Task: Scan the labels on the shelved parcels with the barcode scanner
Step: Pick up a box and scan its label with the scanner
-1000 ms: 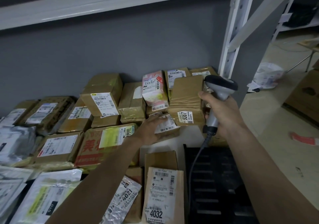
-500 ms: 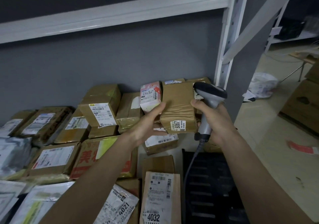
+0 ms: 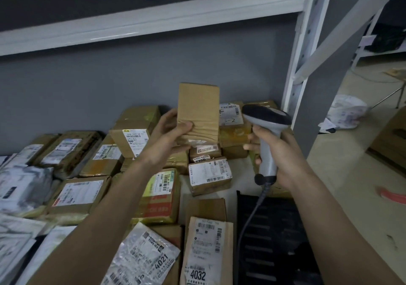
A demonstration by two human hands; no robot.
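Cardboard parcel [image 3: 198, 111] upright, pinched by left hand [image 3: 169, 138] fingers — right hand [image 3: 279, 153] grips scanner [image 3: 267, 131].

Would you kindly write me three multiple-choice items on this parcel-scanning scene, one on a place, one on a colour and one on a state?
1. Where is the plain brown cardboard parcel?
A. Raised above the pile, in the left hand
B. Flat on the shelf
C. On the floor

2. What colour is the handle of the barcode scanner?
A. Red
B. Light grey
C. Yellow

3. What is the right hand doing?
A. Hanging empty
B. Pressing a label
C. Gripping the scanner handle

Answers: 1 A, thumb and fingers pinch its lower part; 2 B, the grip is pale below a dark head; 3 C, its fingers wrap the handle.
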